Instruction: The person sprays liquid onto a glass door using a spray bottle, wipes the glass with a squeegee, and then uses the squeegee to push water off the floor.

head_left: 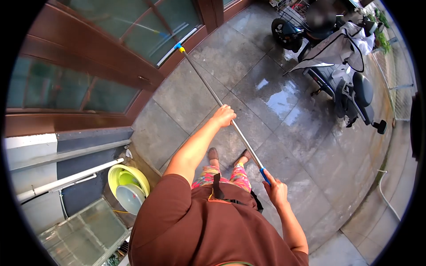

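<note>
A long-handled squeegee (205, 81) stretches diagonally from my body to the brown-framed glass door. My left hand (224, 115) is wrapped around the middle of its metal pole. Lower down, my right hand (276, 191) grips the blue handle end. At the far end, a yellow and blue joint carries the wide squeegee head (178, 46), which lies against the lower part of the door's glass pane (153, 33). Whether the blade presses on the glass or the frame edge is hard to tell.
An electric scooter (337, 84) with a grey cover stands at the upper right. Water puddles (284, 98) lie on the tiled floor (213, 57). Yellow and pale basins (141, 176) sit at lower left, below a white pipe (71, 178). A hose (385, 195) runs along the right.
</note>
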### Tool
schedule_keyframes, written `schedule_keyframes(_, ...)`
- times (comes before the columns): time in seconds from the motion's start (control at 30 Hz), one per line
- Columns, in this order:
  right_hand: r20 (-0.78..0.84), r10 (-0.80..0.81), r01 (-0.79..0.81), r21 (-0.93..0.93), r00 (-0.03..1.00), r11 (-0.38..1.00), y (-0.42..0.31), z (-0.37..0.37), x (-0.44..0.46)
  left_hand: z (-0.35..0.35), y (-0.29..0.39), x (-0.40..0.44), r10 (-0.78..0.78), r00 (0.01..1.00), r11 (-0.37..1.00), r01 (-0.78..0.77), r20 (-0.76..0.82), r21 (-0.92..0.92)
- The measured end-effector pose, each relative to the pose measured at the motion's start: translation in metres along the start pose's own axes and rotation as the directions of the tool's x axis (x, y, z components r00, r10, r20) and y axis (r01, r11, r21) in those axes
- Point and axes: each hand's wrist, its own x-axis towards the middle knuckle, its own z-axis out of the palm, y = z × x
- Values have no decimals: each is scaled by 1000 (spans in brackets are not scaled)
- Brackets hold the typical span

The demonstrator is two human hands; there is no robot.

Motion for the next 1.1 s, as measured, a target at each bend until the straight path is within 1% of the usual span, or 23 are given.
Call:
schedule_keyframes(0.03, 23, 3, -3, -3, 1000, 1000, -1, 0, -2, 8, 2, -5, -37, 999, 998, 37, 3, -53)
schedule_keyframes(0.1, 104, 29, -31, 13, 994, 999, -9, -6, -3, 24, 7, -18, -66, 996, 997, 63, -63, -52)
schedule_keyframes(0.17, 160, 65, -78, 76, 985, 994, -13, -10, -4, 41, 14, -29, -88, 989, 996, 86, -120, -17)
schedule_keyframes(0.23, 219, 108, -131, 92, 970, 987, -16, -7, -5, 64, 29, -44, -67, 985, 997, 58, -158, -58)
schedule_keyframes(0.27, 251, 139, -164, 79, 958, 983, -17, -4, -6, 78, 42, -51, -71, 991, 996, 63, -117, -70)
schedule_keyframes(0.3, 280, 172, -198, 65, 944, 978, -18, 1, -8, 80, 58, -59, -90, 995, 985, 83, -41, -152)
schedule_keyframes(0.33, 298, 182, -195, 14, 937, 981, -20, 8, -9, 89, 71, -65, -84, 996, 980, 88, 29, -176)
schedule_keyframes(0.4, 265, 144, -149, 2, 953, 989, -18, 27, -7, 102, 84, -74, -93, 993, 967, 108, 76, -230)
schedule_keyframes(0.47, 260, 138, -138, -19, 956, 990, -30, 41, 17, 104, 70, -70, -185, 979, 966, 197, 85, -168)
schedule_keyframes(0.5, 288, 162, -148, -69, 944, 987, -43, 43, 37, 104, 59, -65, -232, 969, 960, 242, 88, -137)
schedule_keyframes(0.57, 253, 103, -100, -26, 962, 995, -63, 47, 80, 103, 11, -54, -274, 960, 950, 279, 55, -139)
schedule_keyframes(0.63, 276, 113, -129, 42, 954, 991, -86, 45, 118, 88, -31, -44, -317, 947, 940, 322, 62, -117)
schedule_keyframes(0.67, 269, 81, -111, 96, 960, 989, -87, 47, 121, 67, -42, -38, -339, 931, 931, 353, 133, -94)
schedule_keyframes(0.73, 233, 18, -66, 201, 972, 977, -82, 47, 130, 75, -56, -31, -397, 918, 912, 397, 22, -104)
schedule_keyframes(0.77, 334, 109, -216, 302, 936, 929, -74, 38, 122, 83, -49, -29, -382, 924, 922, 381, -4, -68)
schedule_keyframes(0.8, 397, 159, -301, 327, 904, 896, -60, 29, 107, 87, -34, -26, -366, 930, 931, 365, -32, -32)
schedule_keyframes(0.83, 418, 173, -307, 280, 892, 910, -46, 18, 88, 86, -12, -23, -309, 949, 951, 309, 65, 11)
schedule_keyframes(0.87, 486, 245, -422, 297, 839, 857, -36, 1, 67, 106, 14, -28, -224, 974, 974, 225, -45, 17)
schedule_keyframes(0.9, 555, 305, -531, 307, 774, 790, -30, -13, 44, 109, 43, -32, -168, 985, 986, 168, -33, -6)
schedule_keyframes(0.93, 554, 320, -580, 393, 768, 714, -19, -19, 15, 94, 70, -37, -125, 992, 985, 128, 31, -112)
schedule_keyframes(0.97, 557, 335, -622, 473, 760, 624, -13, -22, -6, 90, 88, -42, -109, 994, 968, 107, 1, -226)
schedule_keyframes(1.07, 471, 406, -612, 468, 783, 638, -24, -23, -21, 80, 87, -44, -6, 1000, 972, 0, -27, -235)
schedule_keyframes(1.1, 416, 386, -557, 466, 824, 687, -33, -19, -3, 83, 74, -41, -17, 999, 983, 8, -48, -183)
